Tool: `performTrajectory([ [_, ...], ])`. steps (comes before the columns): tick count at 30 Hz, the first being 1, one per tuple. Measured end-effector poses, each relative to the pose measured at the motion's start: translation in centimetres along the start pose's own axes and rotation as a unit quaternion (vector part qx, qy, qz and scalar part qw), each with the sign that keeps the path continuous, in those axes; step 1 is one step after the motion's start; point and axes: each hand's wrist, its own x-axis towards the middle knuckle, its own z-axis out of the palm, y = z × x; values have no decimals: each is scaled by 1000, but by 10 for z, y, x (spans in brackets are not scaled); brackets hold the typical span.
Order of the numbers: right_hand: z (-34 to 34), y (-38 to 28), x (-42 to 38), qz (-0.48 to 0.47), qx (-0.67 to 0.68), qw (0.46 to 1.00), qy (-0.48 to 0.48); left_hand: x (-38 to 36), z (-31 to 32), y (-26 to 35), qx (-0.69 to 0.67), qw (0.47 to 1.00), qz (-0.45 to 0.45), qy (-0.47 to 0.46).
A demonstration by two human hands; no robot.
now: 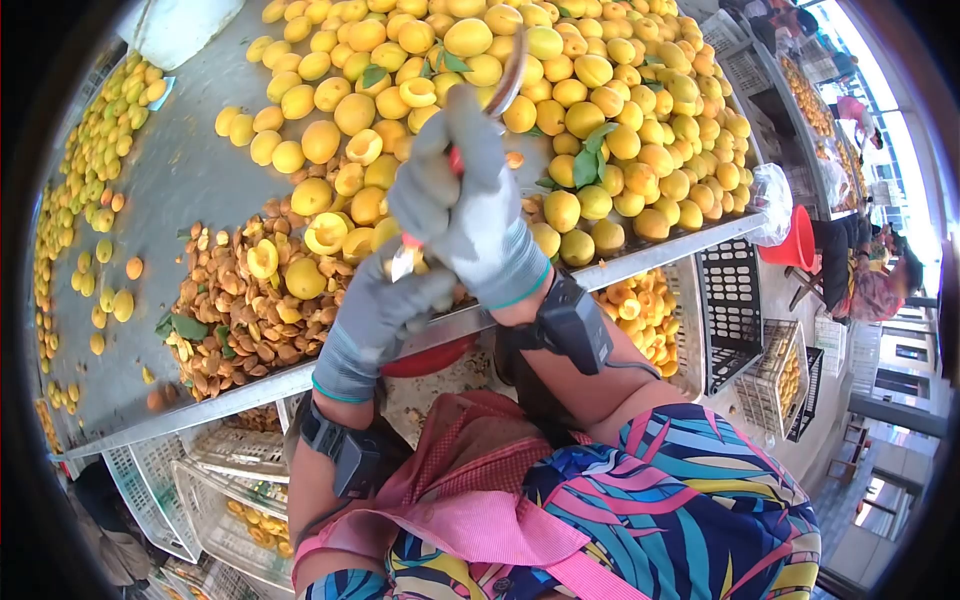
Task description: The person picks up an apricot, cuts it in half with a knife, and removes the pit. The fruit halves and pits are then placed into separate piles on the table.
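My right hand [470, 205], in a grey glove, is closed round a curved-blade knife [511, 75]. The blade rises above the fist, and bits of red handle show between the fingers. Just below it my left hand [375, 315], also gloved in grey, has its fingers curled; a shiny metal piece [402, 264] and a little yellow show at its fingertips, but what it grips is mostly hidden. Behind both hands spreads a heap of yellow apricots [620, 140]. Opened apricot halves [326, 233] lie left of the hands, beside a pile of brown pits [235, 335].
The metal table's front edge [250, 397] runs below my hands. Greener fruit [90, 160] lies along its far left. Beneath stand a red basin [430, 357], a crate of apricot halves [645, 320], a black crate [730, 300] and white crates [150, 495]. A person [875, 280] sits at right.
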Motion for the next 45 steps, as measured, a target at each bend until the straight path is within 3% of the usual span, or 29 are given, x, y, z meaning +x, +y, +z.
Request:
performTrajectory([
  [2,-5,-7,10,-68,-13,989,128,5,4,-2,-34,993,71,87],
  [3,-7,-13,11,-73,-13,989,129,4,6,1,-31,994,70,83],
  [5,-10,-35,7,-147,-102,964,198,1,11,4,102,978,92,158],
  [6,-22,-46,5,-176,-155,956,178,1,11,4,164,964,108,180],
  [9,-27,-91,-15,-91,-398,883,233,5,-2,-4,229,941,162,191],
  [10,-32,-101,-19,-94,-405,879,232,9,-10,-10,300,912,215,180],
  [11,-41,-109,-24,-26,-480,834,272,9,-9,-9,295,913,219,176],
  [12,-50,-114,-28,41,-546,777,310,9,-5,-6,417,845,276,190],
  [13,-60,-115,-32,38,-549,774,312,9,-3,-4,531,756,328,200],
  [15,-73,-119,-38,145,-785,544,260,10,-2,-4,534,745,330,225],
  [16,-62,-119,-36,213,-839,438,243,11,-3,-3,539,733,329,253],
  [24,-64,-101,-42,277,-887,343,137,2,-4,-4,593,681,294,314],
  [27,-76,-91,-45,213,-909,333,132,0,-2,-3,595,669,304,326],
  [31,-81,-94,-44,187,-913,341,123,-3,1,-1,552,682,339,338],
  [33,-82,-101,-41,190,-876,425,127,-6,6,2,525,691,364,340],
  [34,-78,-102,-39,190,-876,427,123,-7,7,3,496,699,390,338],
  [35,-74,-105,-38,203,-830,501,132,-8,6,3,496,698,388,341],
  [36,-67,-107,-37,217,-778,572,143,-9,6,2,463,743,365,318],
  [37,-60,-105,-40,218,-777,573,141,-10,7,1,427,785,341,291],
  [38,-52,-101,-43,201,-662,710,132,-9,9,-1,428,785,340,293],
  [39,-43,-96,-46,178,-524,825,116,-7,13,-5,338,849,322,248],
  [40,-36,-91,-47,179,-523,826,111,-6,18,-7,244,900,300,200],
  [41,-29,-85,-47,192,-457,865,84,-7,24,-8,245,898,301,207],
  [42,-21,-79,-48,204,-386,898,56,-8,31,-8,154,938,267,160],
  [44,-2,-69,-50,201,-397,895,29,-10,40,-9,16,971,231,65],
  [45,4,-63,-51,198,-403,893,18,-10,40,-8,18,970,232,73],
])
